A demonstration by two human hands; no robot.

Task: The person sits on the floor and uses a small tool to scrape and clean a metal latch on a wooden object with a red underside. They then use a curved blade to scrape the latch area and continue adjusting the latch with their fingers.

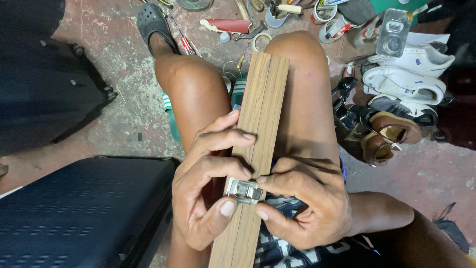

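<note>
Fingers (233,171) of both hands pinch a small metal buckle (244,191) against a wooden plank (263,99), shoes (396,94) nearby.

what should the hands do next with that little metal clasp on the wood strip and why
Probably press the metal clasp flat and square on the wooden strip. It sits slightly askew across the grooves, pinched between the left hand and right hand, while the strip rests loosely along the lap.

Informal floor-level repair workshop: stained concrete floor (124,119), scattered hand tools (186,44), tape rolls (329,30), heap of worn shoes (396,99), dark suitcase (84,208) alongside
</note>
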